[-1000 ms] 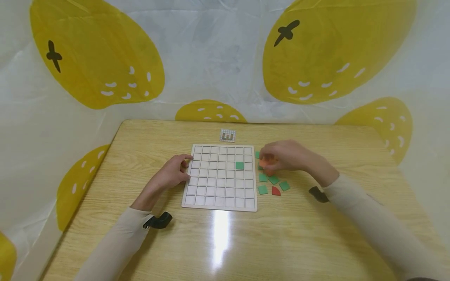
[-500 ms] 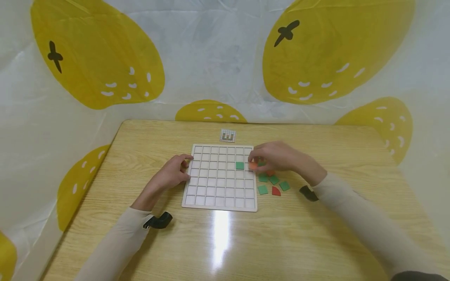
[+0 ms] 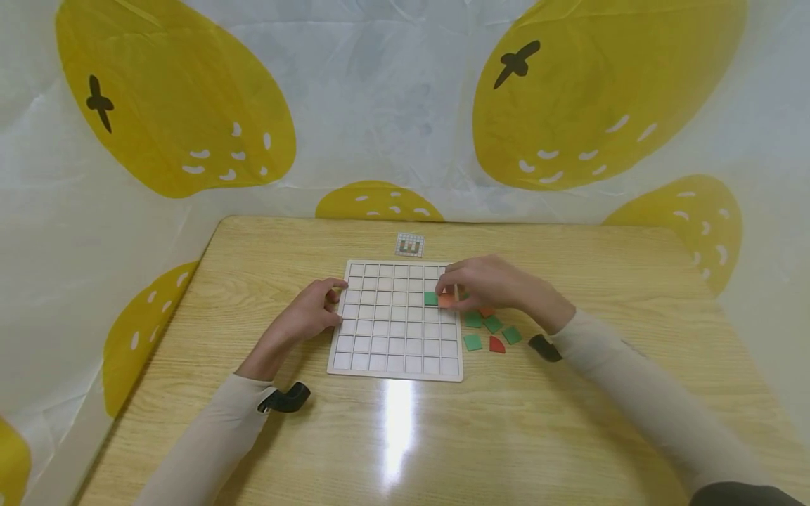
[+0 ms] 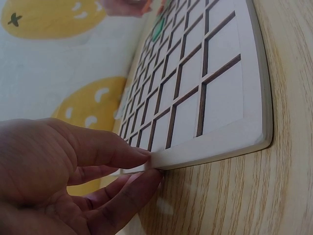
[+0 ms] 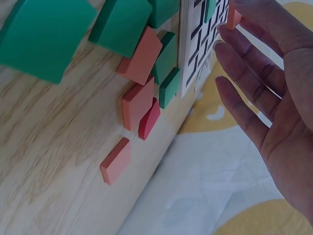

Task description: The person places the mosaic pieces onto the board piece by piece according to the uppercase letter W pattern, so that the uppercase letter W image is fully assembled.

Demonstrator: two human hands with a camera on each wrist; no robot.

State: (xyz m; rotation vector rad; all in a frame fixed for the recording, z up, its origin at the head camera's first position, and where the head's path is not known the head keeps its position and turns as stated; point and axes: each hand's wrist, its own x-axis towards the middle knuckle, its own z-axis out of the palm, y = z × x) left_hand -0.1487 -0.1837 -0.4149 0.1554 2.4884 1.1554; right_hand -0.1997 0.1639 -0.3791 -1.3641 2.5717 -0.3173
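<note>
A white gridded board point(image 3: 396, 376) lies on the table, with one green square tile point(image 3: 431, 299) in a cell at its right side. My left hand point(image 3: 308, 309) rests at the board's left edge, thumb and forefinger spread along the rim point(image 4: 195, 153). Over the cell just right of the green tile, my right hand point(image 3: 490, 282) pinches an orange tile point(image 3: 446, 301) between thumb and fingertips. From the head view I cannot tell whether that tile touches the board. In the right wrist view the held tile point(image 5: 234, 18) shows only in part.
Right of the board lie loose green tiles point(image 3: 472, 342), a red quarter-round tile point(image 3: 496, 344) and orange tiles point(image 5: 139, 102), some hidden under my right hand. Behind the board is a small pattern card point(image 3: 410, 244). A lemon-print cloth point(image 3: 392, 105) hangs behind the table.
My right hand has moved left from the loose tiles to above the board, carrying the orange tile beside the green one. The left hand has stayed at the board's edge.
</note>
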